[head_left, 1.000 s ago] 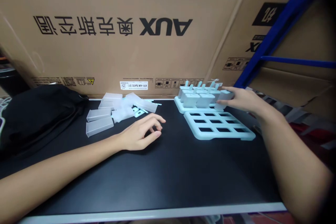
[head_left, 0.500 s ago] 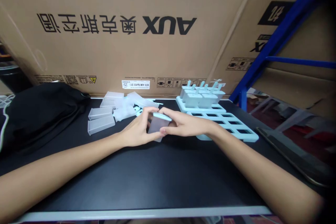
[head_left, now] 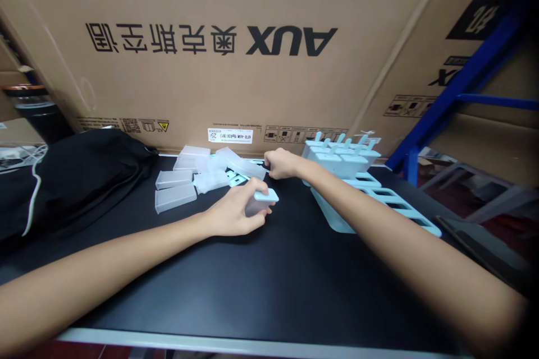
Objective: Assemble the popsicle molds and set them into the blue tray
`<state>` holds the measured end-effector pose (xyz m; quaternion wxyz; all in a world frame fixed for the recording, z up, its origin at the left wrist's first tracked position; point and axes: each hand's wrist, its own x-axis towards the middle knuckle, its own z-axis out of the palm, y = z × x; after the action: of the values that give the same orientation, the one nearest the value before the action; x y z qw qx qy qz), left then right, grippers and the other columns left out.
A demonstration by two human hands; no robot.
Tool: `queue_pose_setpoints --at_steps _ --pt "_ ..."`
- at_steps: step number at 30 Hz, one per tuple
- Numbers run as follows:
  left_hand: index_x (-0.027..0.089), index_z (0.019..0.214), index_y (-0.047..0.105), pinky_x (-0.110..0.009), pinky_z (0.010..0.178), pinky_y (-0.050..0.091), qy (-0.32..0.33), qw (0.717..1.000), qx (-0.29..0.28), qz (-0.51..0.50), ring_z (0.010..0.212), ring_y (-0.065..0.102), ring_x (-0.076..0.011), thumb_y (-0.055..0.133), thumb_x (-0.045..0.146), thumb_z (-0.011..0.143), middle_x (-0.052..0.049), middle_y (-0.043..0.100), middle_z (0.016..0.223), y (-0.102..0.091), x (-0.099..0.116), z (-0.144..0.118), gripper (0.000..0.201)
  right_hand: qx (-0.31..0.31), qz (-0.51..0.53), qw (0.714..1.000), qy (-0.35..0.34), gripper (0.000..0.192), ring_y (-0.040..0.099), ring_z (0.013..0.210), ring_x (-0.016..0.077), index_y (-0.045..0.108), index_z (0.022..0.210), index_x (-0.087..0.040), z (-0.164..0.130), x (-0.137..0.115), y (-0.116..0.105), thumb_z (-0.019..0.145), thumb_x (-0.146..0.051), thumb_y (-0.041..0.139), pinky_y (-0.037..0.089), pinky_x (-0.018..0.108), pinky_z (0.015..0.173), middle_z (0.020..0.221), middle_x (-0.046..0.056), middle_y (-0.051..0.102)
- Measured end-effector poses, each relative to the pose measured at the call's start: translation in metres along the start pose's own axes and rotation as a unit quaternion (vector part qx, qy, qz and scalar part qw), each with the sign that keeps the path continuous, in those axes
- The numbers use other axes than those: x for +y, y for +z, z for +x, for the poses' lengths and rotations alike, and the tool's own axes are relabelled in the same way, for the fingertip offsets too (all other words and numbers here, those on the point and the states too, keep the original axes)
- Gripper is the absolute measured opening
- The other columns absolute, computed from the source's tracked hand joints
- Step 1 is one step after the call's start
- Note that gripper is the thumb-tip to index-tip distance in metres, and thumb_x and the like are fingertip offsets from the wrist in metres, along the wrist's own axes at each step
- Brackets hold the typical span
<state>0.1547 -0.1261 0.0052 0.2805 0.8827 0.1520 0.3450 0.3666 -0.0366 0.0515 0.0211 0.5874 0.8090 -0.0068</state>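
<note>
My left hand [head_left: 236,214] rests on the black table and grips a translucent ice-pop mould cup [head_left: 260,202] with a pale blue rim. My right hand [head_left: 283,164] reaches across to the back of the table; its fingers pinch at a pale blue stick by the pile of loose translucent cups [head_left: 197,175]. What lies between the fingertips is too small to make out. To the right lies a pale blue mould tray [head_left: 379,202] with open slots, and several filled cups with stick handles [head_left: 343,156] stand at its far end.
A large cardboard box [head_left: 252,50] stands upright along the back of the table. A black bag [head_left: 80,176] lies at the left. A blue metal rack frame [head_left: 458,84] rises at the right. The table's front edge [head_left: 252,342] runs along the bottom.
My right hand took a cup from the tray's far end and passed it to my left hand. The right hand has since let go and reached to the loose pile.
</note>
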Motion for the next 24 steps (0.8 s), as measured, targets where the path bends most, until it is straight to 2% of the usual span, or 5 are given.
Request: queue_pose_setpoints --at_steps 5,9,16,21,24 --pt "0.024 0.11 0.034 -0.032 0.074 0.051 -0.009 0.999 0.026 -0.026 0.079 0.065 -0.0166 0.061 0.019 0.083 -0.004 0.064 0.099 -0.001 0.001 -0.001 0.039 -0.053 0.006 0.999 0.005 0.012 0.064 0.068 0.0193 0.064 0.067 -0.017 -0.02 0.011 -0.016 0.06 -0.026 0.07 0.043 0.025 0.058 0.065 0.004 0.066" --pt "0.022 0.104 0.044 -0.032 0.074 0.05 -0.064 0.997 0.025 -0.026 0.075 0.062 -0.0158 0.073 0.035 0.079 -0.003 0.062 0.095 -0.007 0.01 0.003 0.04 -0.005 0.082 0.996 0.017 0.007 0.062 0.058 0.0155 0.057 0.065 -0.019 -0.06 0.004 -0.027 0.07 -0.024 0.059 0.045 0.025 0.055 0.056 0.0 0.063" --pt "0.02 0.099 0.047 -0.022 0.05 0.045 -0.126 0.981 -0.01 -0.148 0.046 0.053 -0.008 0.062 0.046 0.089 0.003 0.063 0.069 -0.005 0.015 0.006 0.032 0.093 0.504 0.851 -0.116 0.015 0.067 0.07 0.0166 0.061 0.083 -0.019 -0.125 -0.046 -0.032 0.077 -0.031 0.068 0.054 0.03 0.067 0.074 0.001 0.066" --pt "0.02 0.1 0.048 -0.026 0.054 0.049 -0.115 0.991 0.013 -0.071 0.048 0.059 -0.0126 0.068 0.044 0.084 0.005 0.061 0.062 -0.006 0.015 0.004 0.035 0.103 0.516 0.838 -0.143 0.018 0.061 0.073 0.0154 0.066 0.083 -0.017 -0.121 -0.058 -0.016 0.078 -0.034 0.07 0.051 0.029 0.068 0.081 0.002 0.065" --pt "0.022 0.11 0.043 -0.033 0.066 0.054 -0.083 0.994 0.05 -0.046 0.068 0.067 -0.0181 0.07 0.039 0.082 -0.001 0.066 0.083 -0.007 0.013 0.004 0.043 0.094 0.504 0.849 -0.127 0.023 0.059 0.075 0.0157 0.066 0.088 -0.017 -0.117 -0.056 -0.008 0.081 -0.039 0.067 0.049 0.03 0.068 0.086 0.003 0.064"
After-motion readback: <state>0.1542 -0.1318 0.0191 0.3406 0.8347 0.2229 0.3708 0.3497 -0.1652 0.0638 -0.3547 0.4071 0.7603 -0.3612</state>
